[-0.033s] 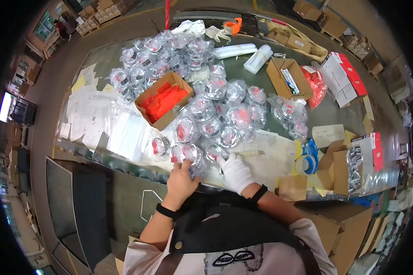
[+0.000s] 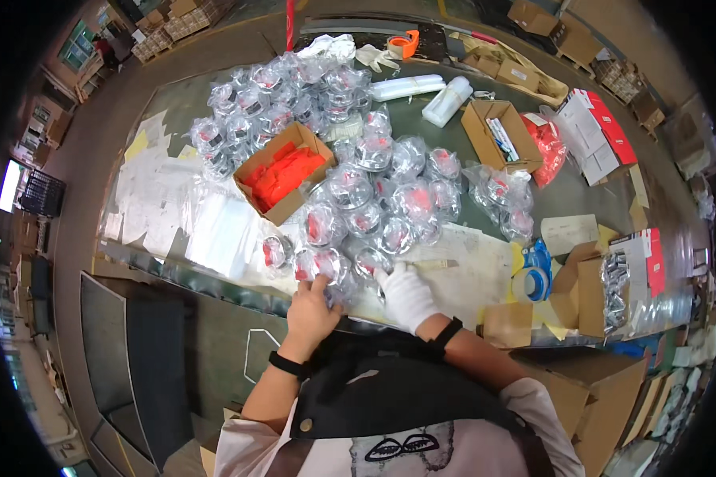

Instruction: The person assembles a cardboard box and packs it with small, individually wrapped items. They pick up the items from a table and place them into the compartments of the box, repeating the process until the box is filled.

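Workshop floor (image 2: pixel 223 326) ran round a big green-topped table (image 2: pixel 445 141) in the head view, w/ pale sheets (image 2: pixel 159 191) over part of its top. Landmark = topless cardboard box (image 2: pixel 294 205) of red pcs (image 2: pixel 286 171), left of ctr on the table.

Bare L hand (image 2: pixel 314 310) was on the person's side of that box, a bit R: fingers part bent, slightly spread, tips on a clear-bagged round pc (image 2: pixel 324 266); couldn't tell if it gripped or just rested. R hand (image 2: pixel 412 300), in a white glove (image 2: pixel 402 294), was farther R of the box, same near side: fingers half curled, tips at the next bagged pc (image 2: pixel 370 261); grip likewise unclear. Single bagged pc (image 2: pixel 277 252) lay just nearer the person than the box. More bagged pcs (image 2: pixel 274 103) were heaped beyond the box & to its R.

Labels etc.: red patches showed thru many bags, too blurred to read. Red bag (image 2: pixel 547 143), well R of the box, had a white label (image 2: pixel 535 119), too small to read. Red-and-white carton (image 2: pixel 601 131) stood farther R; 2nd red-and-white carton (image 2: pixel 652 258) also far R, nearer the person. Blue tape dispenser (image 2: pixel 539 258) sat R of the box, nearer the person too.
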The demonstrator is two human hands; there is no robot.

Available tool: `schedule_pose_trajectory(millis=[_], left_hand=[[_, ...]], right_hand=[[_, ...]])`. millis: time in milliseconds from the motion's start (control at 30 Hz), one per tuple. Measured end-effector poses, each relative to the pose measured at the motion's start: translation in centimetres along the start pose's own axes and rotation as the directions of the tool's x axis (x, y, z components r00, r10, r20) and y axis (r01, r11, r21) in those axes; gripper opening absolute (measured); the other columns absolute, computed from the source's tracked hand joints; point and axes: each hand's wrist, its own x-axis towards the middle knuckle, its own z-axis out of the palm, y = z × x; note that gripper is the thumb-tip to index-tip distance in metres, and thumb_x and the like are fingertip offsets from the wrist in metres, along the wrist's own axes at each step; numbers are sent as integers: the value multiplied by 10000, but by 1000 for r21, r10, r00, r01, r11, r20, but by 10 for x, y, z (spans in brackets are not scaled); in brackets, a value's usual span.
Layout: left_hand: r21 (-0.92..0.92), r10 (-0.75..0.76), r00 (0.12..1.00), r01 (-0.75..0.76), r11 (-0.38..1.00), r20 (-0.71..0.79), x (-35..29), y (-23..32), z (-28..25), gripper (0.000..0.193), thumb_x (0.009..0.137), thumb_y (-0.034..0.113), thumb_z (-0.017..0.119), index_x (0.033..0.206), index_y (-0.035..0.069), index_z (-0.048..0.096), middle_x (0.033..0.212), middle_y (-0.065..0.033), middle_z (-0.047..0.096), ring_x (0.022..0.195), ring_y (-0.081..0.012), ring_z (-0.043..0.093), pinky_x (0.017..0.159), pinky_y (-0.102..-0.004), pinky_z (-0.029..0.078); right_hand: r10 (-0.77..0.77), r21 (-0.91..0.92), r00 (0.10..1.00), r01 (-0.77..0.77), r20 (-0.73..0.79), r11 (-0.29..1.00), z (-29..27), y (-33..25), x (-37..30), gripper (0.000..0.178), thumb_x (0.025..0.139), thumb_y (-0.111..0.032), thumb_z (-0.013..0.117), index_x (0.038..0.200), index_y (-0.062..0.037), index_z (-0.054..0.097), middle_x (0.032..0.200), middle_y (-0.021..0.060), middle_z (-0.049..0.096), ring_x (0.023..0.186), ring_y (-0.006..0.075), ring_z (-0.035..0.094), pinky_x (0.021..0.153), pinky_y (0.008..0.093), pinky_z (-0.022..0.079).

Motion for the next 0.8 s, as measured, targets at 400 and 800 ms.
schedule_pose_trajectory(millis=[400,800], left_hand=[[-733,193,837,309,606,512,-19,61,-70,518,836,55,600,1340,8,488,1164,-88,617,1001,-199,613,868,-318,480],[-660,503,438,376,651,745,-113,240,63,612,796,213,689,1319,14,442,1015,-162,629,880,-298,670,796,-407,559]], right_hand=[[394,995,919,-15,-25,100,-83,88,-213,645,655,-89,674,1283,-16,547,996,99,655,882,148,604,821,296,495],[945,768,-77,-564,317,-303,-123,39,-698,464,705,-162,606,1131,20,611,896,74,678,793,155,635,732,286,512]])
